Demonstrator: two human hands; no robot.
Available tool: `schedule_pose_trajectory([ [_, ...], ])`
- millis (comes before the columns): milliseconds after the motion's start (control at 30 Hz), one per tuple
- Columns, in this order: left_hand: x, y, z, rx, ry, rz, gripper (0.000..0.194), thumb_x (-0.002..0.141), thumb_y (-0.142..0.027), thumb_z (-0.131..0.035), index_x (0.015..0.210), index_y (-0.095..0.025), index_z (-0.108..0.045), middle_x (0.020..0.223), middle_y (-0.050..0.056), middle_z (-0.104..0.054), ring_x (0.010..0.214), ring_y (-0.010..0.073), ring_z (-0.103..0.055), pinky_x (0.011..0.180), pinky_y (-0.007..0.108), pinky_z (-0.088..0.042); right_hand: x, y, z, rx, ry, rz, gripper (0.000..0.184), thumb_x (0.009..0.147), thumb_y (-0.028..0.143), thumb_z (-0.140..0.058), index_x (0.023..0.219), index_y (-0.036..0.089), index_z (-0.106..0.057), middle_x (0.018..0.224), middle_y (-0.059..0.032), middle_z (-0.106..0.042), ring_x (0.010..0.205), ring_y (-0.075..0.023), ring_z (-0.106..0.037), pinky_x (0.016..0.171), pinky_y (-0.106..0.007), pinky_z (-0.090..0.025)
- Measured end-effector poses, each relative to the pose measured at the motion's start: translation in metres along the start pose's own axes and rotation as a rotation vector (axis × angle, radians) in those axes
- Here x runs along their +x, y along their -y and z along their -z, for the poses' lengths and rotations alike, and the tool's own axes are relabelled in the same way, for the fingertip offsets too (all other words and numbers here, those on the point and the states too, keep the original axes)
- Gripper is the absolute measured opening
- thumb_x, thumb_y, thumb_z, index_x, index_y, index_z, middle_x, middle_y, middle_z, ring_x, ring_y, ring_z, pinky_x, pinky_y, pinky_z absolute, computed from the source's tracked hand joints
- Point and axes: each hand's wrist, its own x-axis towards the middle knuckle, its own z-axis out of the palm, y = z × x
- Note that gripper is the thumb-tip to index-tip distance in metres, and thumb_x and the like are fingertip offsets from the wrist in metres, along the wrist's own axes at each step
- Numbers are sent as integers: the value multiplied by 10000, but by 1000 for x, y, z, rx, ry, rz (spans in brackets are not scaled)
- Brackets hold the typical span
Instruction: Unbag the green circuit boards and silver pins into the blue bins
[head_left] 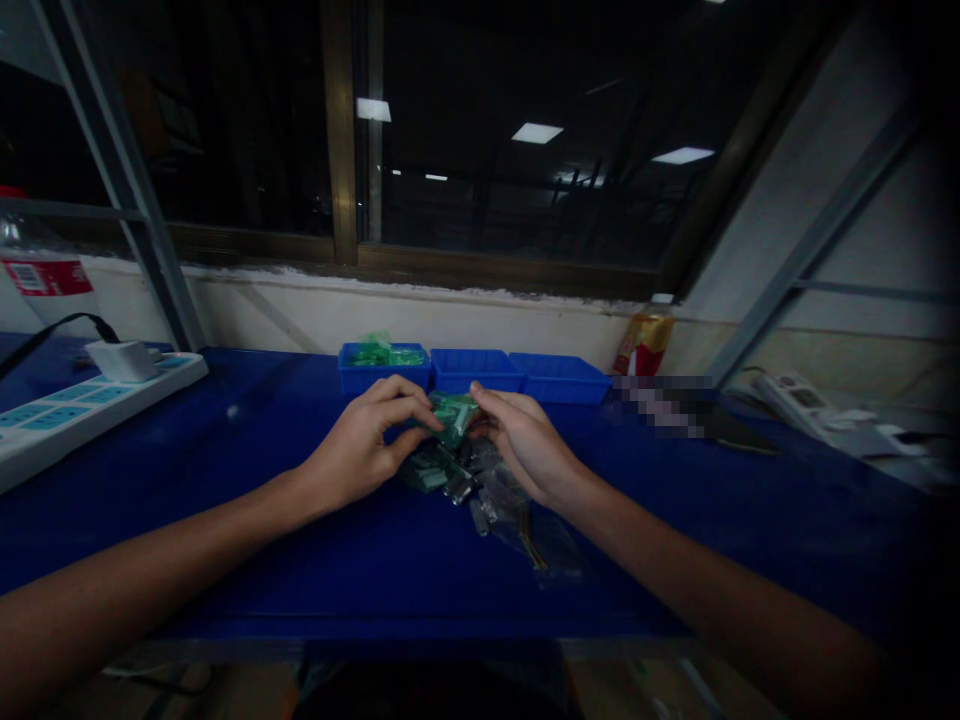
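Observation:
Between my two hands, a small green plastic bag (454,412) is held up over the table, with pale pieces showing through it. My left hand (375,440) pinches its left side between thumb and fingers. My right hand (529,445) grips the right side, the thumb on top and the other fingers partly hidden. Right below lies a pile: another green bag (427,472), small shiny metal parts (459,488) and a clear plastic bag (555,550) with thin brass-coloured pieces in it. What the small parts are is too blurred to tell.
Behind my hands stand three blue bins: a left one (367,378) with green bags, a middle one (480,375) and a right one (562,380). A power strip (97,400) and bottle (45,270) are left; a red-gold packet (643,345) and another strip (817,410) are right.

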Motion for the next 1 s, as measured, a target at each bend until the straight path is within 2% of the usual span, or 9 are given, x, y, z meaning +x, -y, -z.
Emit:
schedule_pose_trajectory([
  [100,-2,0,-2,82,33,-51,203,758,-67,-489,825,-208,-619,1037,46,-454,1029,182,-434,896,347,-348,0,-2,0,-16,-28,18,187,735,334,-562,718,150,-590,624,0,-569,564,-108,-509,573,-262,-398],
  [167,-1,1,-3,69,29,-6,195,754,-84,-490,833,-210,-617,1038,49,-429,1044,192,-414,903,362,-346,-1,-2,1,-141,-64,137,146,748,297,-554,761,157,-592,649,0,-574,589,-112,-520,576,-261,-407],
  [267,1,3,-3,-74,26,200,138,760,-209,-530,868,-204,-616,991,58,-440,1008,211,-423,833,362,-388,-5,0,2,-438,-99,433,109,781,243,-529,809,170,-605,734,-20,-593,692,-133,-547,647,-283,-429],
  [367,3,3,-3,-349,33,451,277,797,-402,-473,881,-181,-617,1006,73,-492,1009,228,-433,809,367,-381,-8,1,3,-631,-64,685,135,804,186,-504,864,185,-625,804,-35,-600,765,-141,-554,704,-298,-439],
  [500,4,2,-2,-620,-38,665,446,804,-534,-375,897,-158,-597,1043,84,-546,1016,237,-443,784,360,-367,-9,-1,3,-728,-17,785,162,806,173,-509,899,190,-640,806,-43,-585,775,-145,-550,679,-293,-451],
  [600,4,3,-4,-662,28,722,390,784,-500,-438,877,-147,-578,960,75,-575,923,212,-488,725,324,-370,-9,-3,2,-789,3,796,160,806,178,-513,890,199,-648,818,-45,-579,792,-150,-537,689,-298,-446],
  [767,2,5,-9,-479,71,570,202,816,-339,-433,773,-148,-488,701,7,-526,683,136,-494,631,272,-363,-12,-1,-1,-875,26,729,154,813,229,-510,878,201,-647,861,-48,-562,843,-165,-499,744,-324,-413],
  [900,-2,2,-11,-123,-18,233,89,828,-230,-430,882,-160,-441,789,14,-524,726,133,-486,665,280,-371,-11,2,0,-784,-15,531,275,854,345,-432,749,171,-617,750,-35,-553,769,-158,-508,712,-312,-391],
  [1000,-6,0,-11,36,5,77,80,837,-180,-419,913,-166,-439,849,28,-527,777,140,-484,704,290,-381,-9,4,1,-621,6,361,443,886,427,-307,633,166,-560,641,-12,-525,643,-129,-490,613,-271,-369],
])
